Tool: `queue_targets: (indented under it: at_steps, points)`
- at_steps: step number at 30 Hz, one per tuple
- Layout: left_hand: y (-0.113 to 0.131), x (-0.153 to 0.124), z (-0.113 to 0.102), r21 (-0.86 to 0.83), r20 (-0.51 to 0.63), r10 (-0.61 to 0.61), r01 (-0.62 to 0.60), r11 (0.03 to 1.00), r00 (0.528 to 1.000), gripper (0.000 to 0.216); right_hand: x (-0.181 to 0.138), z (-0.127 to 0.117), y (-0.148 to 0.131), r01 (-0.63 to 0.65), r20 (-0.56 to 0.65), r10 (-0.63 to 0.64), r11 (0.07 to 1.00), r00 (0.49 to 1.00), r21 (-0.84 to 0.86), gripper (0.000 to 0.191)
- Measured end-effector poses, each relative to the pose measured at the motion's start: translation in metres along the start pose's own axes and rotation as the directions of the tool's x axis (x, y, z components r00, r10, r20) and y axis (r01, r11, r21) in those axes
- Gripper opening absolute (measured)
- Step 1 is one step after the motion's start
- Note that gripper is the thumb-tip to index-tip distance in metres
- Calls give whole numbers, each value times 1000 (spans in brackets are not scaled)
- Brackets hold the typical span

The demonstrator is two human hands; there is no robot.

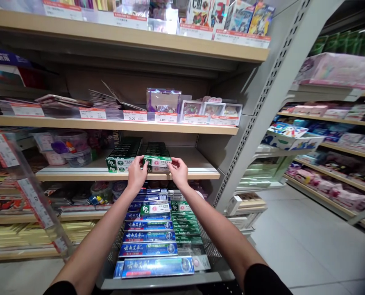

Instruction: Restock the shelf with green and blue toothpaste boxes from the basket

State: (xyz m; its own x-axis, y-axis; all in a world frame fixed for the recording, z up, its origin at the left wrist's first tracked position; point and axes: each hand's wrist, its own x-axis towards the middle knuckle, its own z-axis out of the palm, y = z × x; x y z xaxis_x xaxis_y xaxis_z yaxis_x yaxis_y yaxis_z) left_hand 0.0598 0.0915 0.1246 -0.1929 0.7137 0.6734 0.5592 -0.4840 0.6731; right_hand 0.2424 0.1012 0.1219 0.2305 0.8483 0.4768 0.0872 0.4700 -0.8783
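My left hand (137,175) and my right hand (179,172) pinch the two ends of a green-and-white toothpaste box (157,162) at the front of a row on the shelf. More boxes like it run back behind it. Just left of my left hand stands a second row of green toothpaste boxes (117,164). Below my arms is a grey basket (157,282) with blue toothpaste boxes (148,250) on its left side and dark green ones (185,231) on its right. One green-and-white box (155,209) lies on top of the blue ones.
The wooden shelf edge (78,176) runs just under my hands, with another shelf (114,123) of booklets and small boxed items above. Clear tubs (73,147) sit at the left. A slotted grey upright (246,139) rises at the right, beside a tiled aisle (286,241).
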Motion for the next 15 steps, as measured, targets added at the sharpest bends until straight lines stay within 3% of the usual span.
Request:
queue_targets:
  at_steps: [4, 8, 15]
  points:
    - [-11, 2, 7, 149, 65, 88, -97, 984, 994, 23, 3, 7, 20, 29, -40, -32, 995, 999, -92, 29]
    - [-12, 6, 14, 173, 57, 86, -95, 980, 995, 25, 7, 9, 26, 75, -79, -89, 983, 993, -166, 30]
    - [-11, 12, 23, 247, 58, 79, -91, 965, 995, 26, 15, 13, 32, 47, -73, -66, 972, 995, -228, 33]
